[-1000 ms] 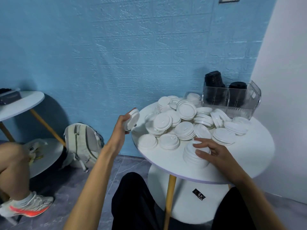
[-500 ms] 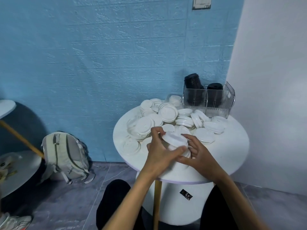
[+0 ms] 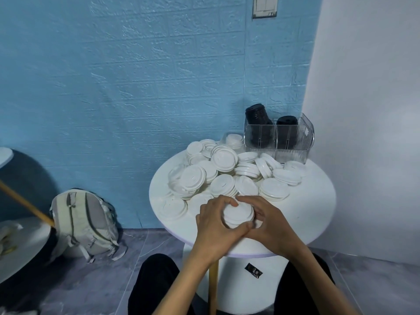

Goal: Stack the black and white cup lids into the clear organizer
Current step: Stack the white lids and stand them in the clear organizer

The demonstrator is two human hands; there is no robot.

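Gripping of a stack of white lids (image 3: 238, 213) by 2 hands at the near edge of the round table (image 3: 318, 201).
Left hand (image 3: 214, 223) and right hand (image 3: 270, 223) are curled around it; black lids (image 3: 258, 114) are held in the clear organizer (image 3: 278, 142).

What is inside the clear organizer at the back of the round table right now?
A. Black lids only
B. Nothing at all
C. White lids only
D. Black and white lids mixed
A: the clear organizer holds two stacks of black lids, while the white lids lie on the table.
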